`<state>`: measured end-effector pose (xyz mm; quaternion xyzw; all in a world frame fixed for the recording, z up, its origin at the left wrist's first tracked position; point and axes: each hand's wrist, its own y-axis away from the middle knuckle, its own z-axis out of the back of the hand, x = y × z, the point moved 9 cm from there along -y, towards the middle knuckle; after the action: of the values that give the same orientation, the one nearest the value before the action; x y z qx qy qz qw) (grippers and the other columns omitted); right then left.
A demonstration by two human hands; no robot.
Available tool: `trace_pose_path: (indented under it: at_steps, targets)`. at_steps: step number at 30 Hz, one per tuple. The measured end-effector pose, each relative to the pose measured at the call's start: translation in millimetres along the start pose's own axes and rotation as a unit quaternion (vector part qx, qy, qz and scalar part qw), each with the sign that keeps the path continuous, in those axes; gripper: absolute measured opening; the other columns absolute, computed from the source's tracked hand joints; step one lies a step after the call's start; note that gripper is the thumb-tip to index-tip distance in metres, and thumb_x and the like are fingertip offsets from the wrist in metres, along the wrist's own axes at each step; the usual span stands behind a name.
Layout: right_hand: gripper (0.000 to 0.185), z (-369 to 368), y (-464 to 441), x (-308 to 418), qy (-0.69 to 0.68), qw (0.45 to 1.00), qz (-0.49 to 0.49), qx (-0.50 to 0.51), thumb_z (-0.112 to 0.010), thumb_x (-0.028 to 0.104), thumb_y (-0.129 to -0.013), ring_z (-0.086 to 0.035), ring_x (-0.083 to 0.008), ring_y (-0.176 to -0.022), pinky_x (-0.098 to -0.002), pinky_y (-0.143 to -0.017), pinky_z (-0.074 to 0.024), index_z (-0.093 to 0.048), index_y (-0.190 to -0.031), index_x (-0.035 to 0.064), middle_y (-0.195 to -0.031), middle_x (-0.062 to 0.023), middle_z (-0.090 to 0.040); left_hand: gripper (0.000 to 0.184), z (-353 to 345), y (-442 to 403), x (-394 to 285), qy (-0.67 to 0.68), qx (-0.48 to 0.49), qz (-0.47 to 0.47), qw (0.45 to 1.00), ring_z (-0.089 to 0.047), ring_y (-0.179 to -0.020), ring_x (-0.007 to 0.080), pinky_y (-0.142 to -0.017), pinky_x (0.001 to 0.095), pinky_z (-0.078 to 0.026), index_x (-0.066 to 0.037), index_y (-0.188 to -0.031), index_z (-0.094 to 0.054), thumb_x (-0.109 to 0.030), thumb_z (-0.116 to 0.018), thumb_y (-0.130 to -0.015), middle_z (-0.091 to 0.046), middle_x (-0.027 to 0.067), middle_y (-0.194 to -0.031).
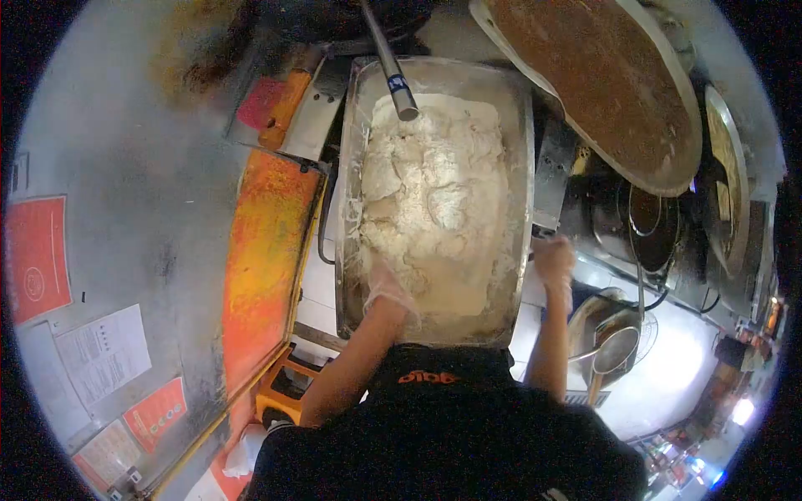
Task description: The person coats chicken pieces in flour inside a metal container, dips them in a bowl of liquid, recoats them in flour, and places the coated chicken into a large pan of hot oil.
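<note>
A deep metal tray (522, 167) holds pale flour (459, 296) and several lumpy flour-coated pieces (448, 204) whose kind I cannot make out. Wearing a clear plastic glove, my left hand (388, 284) reaches into the near left part of the tray; its fingers are blurred and sunk in the flour. My right hand (555, 260), also gloved, is curled closed just outside the tray's right side, beside a dark metal fitting (543, 230). What it grips, if anything, is hidden.
A metal handle (391, 63) juts over the tray's far end. Large round lids (601, 83) lean at the upper right. Strainers (616, 351) lie at the lower right. An orange-yellow panel (267, 267) and an orange stool (284, 384) stand on the left.
</note>
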<state>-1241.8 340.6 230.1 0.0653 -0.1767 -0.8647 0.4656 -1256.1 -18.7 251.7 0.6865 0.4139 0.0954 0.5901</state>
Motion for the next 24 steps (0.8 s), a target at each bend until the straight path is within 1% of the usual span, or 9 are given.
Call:
trace_pose_path:
  at_steps: [3,6,8,11,13,14,19,22,24]
  targets:
    - [0.043,103.2,29.9,16.0,-0.074,0.994,-0.031,-0.074,-0.059,0.041,-0.094,-0.07,-0.0399,-0.079,-0.0471,-0.072,-0.056,-0.07,-0.099,0.0003,-0.083,-0.0202,-0.071,0.055,-1.9,1.5,1.0,0.008,-0.014,-0.004,1.0,-0.062,-0.111,0.0291,-0.093,0.0452,-0.051,-0.007,-0.131,-0.057,-0.049,-0.038,-0.1,-0.063,0.013,-0.123]
    - [0.034,69.3,13.8,26.3,0.132,0.974,0.182,0.002,-0.058,0.035,-0.094,-0.069,-0.0409,-0.083,-0.0484,-0.071,-0.055,-0.072,-0.099,0.0039,-0.091,-0.0209,-0.072,0.058,-2.1,-4.6,7.6,0.034,0.005,0.012,0.999,-0.062,-0.111,0.0295,-0.093,0.0453,-0.052,-0.007,-0.132,-0.057,-0.052,-0.037,-0.101,-0.063,0.0127,-0.122]
    - [0.029,31.2,4.0,31.4,0.151,0.973,0.171,0.041,-0.056,0.03,-0.094,-0.069,-0.0401,-0.087,-0.0461,-0.073,-0.0557,-0.072,-0.104,0.0078,-0.098,-0.0212,-0.072,0.058,-2.9,-14.0,17.4,0.061,0.03,0.036,0.997,-0.061,-0.11,0.0296,-0.093,0.045,-0.052,-0.008,-0.132,-0.056,-0.052,-0.038,-0.1,-0.063,0.0123,-0.122]
    - [0.027,-42.9,-20.4,-0.1,-0.017,0.983,0.171,0.067,-0.06,0.025,-0.093,-0.07,-0.0353,-0.092,-0.0405,-0.076,-0.0559,-0.07,-0.11,0.0061,-0.102,-0.019,-0.072,0.058,-6.1,-21.4,31.8,0.113,0.055,0.072,0.989,-0.061,-0.109,0.0297,-0.092,0.0445,-0.052,-0.008,-0.132,-0.056,-0.053,-0.039,-0.1,-0.063,0.0116,-0.122]
    - [0.025,-65.0,-22.7,-23.0,-0.557,0.827,0.042,0.062,-0.065,0.018,-0.089,-0.07,-0.0272,-0.091,-0.0362,-0.076,-0.0545,-0.071,-0.109,0.0046,-0.101,-0.0151,-0.073,0.058,-8.1,-23.9,38.0,0.143,0.064,0.086,0.984,-0.061,-0.109,0.0298,-0.092,0.0442,-0.052,-0.008,-0.132,-0.055,-0.053,-0.039,-0.1,-0.063,0.0112,-0.122]
    - [0.024,-78.4,-27.8,-34.3,-0.596,0.801,0.024,0.055,-0.066,0.018,-0.088,-0.07,-0.0265,-0.089,-0.0362,-0.075,-0.0544,-0.071,-0.107,0.0045,-0.1,-0.0146,-0.073,0.058,-5.9,-29.5,42.4,0.147,0.064,0.088,0.983,-0.06,-0.108,0.0299,-0.092,0.0441,-0.052,-0.008,-0.132,-0.055,-0.054,-0.039,-0.1,-0.063,0.011,-0.122]
    - [0.021,-118.7,-73.9,-97.9,-0.409,0.91,0.056,0.028,-0.07,0.015,-0.083,-0.07,-0.0229,-0.084,-0.0364,-0.07,-0.0538,-0.073,-0.101,0.0042,-0.096,-0.0125,-0.074,0.058,26.4,-91.1,75.1,0.106,0.047,0.027,0.993,-0.061,-0.107,0.0294,-0.092,0.0436,-0.052,-0.009,-0.131,-0.056,-0.054,-0.039,-0.1,-0.064,0.0111,-0.119]
    - [0.019,-24.2,-23.5,-27.9,-0.143,0.974,0.169,-0.046,-0.069,0.014,-0.083,-0.069,-0.0244,-0.079,-0.0386,-0.066,-0.0535,-0.072,-0.099,0.0048,-0.092,-0.0126,-0.073,0.061,35.8,-93.9,81.6,0.052,-0.05,0.034,0.997,-0.06,-0.11,0.0323,-0.097,0.0442,-0.049,-0.007,-0.134,-0.055,-0.055,-0.037,-0.101,-0.063,0.0135,-0.123]
    - [0.015,41.0,8.7,16.9,0.099,0.961,0.225,-0.128,-0.066,0.014,-0.085,-0.068,-0.0261,-0.075,-0.0396,-0.065,-0.0528,-0.071,-0.095,0.005,-0.085,-0.0127,-0.071,0.072,52.9,-102.2,76.8,-0.264,-0.152,0.017,0.952,-0.053,-0.123,0.0334,-0.104,0.0441,-0.043,0.001,-0.143,-0.043,-0.057,-0.038,-0.1,-0.052,0.0184,-0.139]
